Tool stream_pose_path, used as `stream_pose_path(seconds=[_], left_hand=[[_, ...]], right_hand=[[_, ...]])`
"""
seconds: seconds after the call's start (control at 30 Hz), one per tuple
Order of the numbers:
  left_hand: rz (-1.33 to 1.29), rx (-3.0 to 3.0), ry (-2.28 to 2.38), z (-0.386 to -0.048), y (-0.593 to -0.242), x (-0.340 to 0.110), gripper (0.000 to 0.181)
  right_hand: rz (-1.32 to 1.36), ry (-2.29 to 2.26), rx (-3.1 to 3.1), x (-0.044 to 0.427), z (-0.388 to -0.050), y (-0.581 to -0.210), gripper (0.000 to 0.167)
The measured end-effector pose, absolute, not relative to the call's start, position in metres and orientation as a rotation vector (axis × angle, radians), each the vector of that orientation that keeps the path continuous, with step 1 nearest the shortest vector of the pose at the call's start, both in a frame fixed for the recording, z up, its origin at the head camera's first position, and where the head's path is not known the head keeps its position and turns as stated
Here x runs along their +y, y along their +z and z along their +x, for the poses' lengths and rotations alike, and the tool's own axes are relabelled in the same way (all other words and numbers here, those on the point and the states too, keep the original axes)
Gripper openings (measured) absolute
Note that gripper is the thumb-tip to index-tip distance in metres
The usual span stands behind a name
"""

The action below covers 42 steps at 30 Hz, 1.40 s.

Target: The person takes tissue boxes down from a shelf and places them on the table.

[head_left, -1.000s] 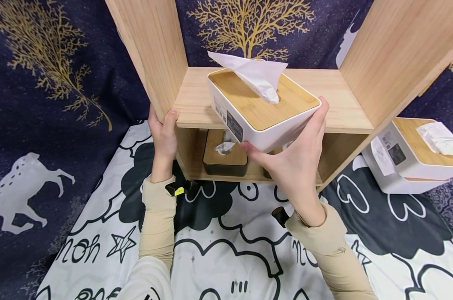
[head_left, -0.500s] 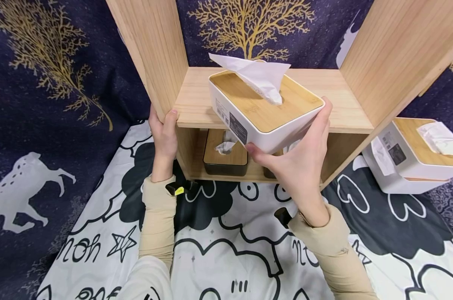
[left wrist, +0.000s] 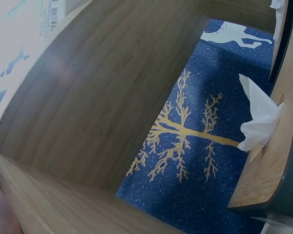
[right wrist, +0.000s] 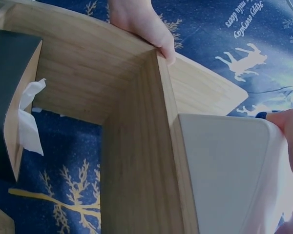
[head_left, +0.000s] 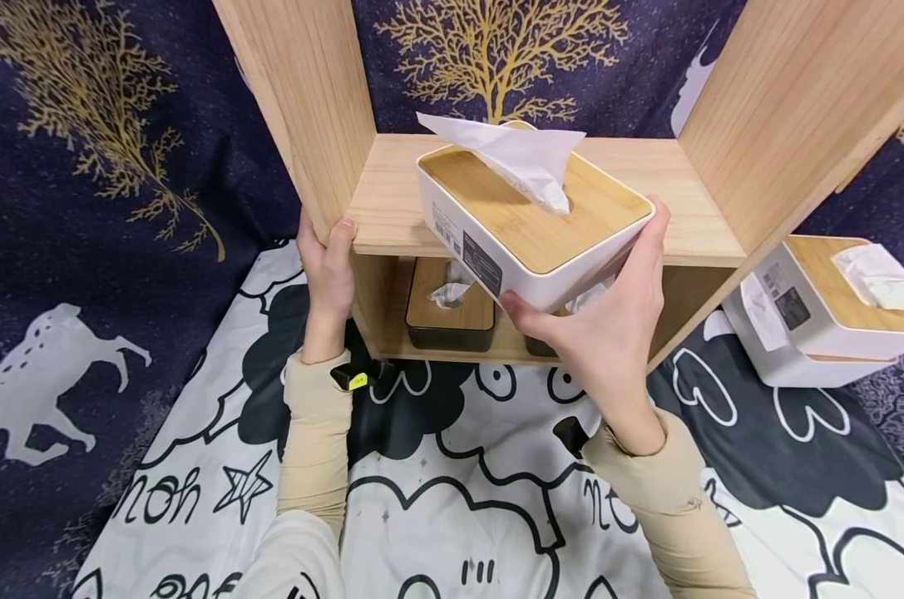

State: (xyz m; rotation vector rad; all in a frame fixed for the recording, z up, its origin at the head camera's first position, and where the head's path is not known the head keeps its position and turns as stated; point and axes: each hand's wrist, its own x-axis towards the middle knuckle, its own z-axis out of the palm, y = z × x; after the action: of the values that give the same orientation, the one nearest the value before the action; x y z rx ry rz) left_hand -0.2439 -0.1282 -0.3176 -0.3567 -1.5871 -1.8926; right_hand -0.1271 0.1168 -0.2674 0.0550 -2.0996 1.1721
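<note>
In the head view, my right hand holds a white tissue box with a wooden lid, thumb on its near side and fingers along its right end. The box is tilted in front of the middle board of a wooden shelf; a tissue sticks up from its slot. The right wrist view shows its white underside by the board's edge. My left hand grips the shelf's left side where the board meets the upright. Below, a black tissue box stands in the lower compartment.
Another dark box in the lower compartment is mostly hidden by the held box and my right hand. Two white tissue boxes are stacked right of the shelf. A patterned cloth lies beneath; a dark blue tapestry hangs behind.
The right hand and the white tissue box have shifted slightly to the right and down in the head view. The left hand has stayed on the shelf.
</note>
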Motion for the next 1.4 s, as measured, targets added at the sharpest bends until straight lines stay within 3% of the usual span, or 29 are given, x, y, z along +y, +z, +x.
stream_pose_path(seconds=[1.4], left_hand=[[-0.351,-1.585,-1.893,-0.242,-0.317,-0.127,0.06]], right_hand=[[0.248,1.435,-1.941,0.115,-0.107,-0.254,0.104]])
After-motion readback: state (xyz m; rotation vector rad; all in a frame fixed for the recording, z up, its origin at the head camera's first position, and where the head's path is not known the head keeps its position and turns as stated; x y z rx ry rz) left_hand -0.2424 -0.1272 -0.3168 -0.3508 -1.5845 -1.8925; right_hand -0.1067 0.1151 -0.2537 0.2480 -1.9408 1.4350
